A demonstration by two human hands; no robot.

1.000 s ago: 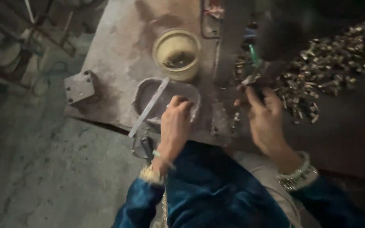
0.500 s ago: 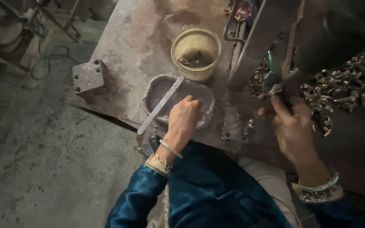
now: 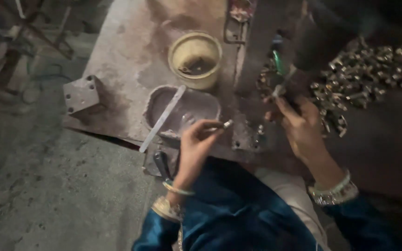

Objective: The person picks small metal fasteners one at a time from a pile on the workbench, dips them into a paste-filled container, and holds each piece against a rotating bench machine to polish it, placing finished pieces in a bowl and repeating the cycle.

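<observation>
1. Half a second back the left hand (image 3: 196,146) lay over the rim of the grey oval tray (image 3: 184,114) with its fingers down inside; now it has lifted clear and its fingertips pinch a small metal piece (image 3: 227,124), held out toward the right just past the tray's lower right edge
2. The right hand (image 3: 303,128) has moved little since the earlier frame: it still reaches up to the dark machine part (image 3: 282,76) right of centre, next to the heap of small metal parts (image 3: 364,79) at the upper right
3. The small metal piece sits at the middle of the frame, between the two hands, close to the left fingertips and apart from the right hand; it hangs above the lower edge of the rusty metal table (image 3: 131,56)
4. Left hand: fingers drawn together on the piece, thumb and forefinger closed around it
5. Right hand: fingers curled upward against the machine part; whether they grasp anything there I cannot tell, the spot is dark and blurred
6. A flat metal strip (image 3: 163,118) leans across the tray's left rim, and a round yellowish bowl (image 3: 195,58) stands just above the tray, near the top centre
</observation>
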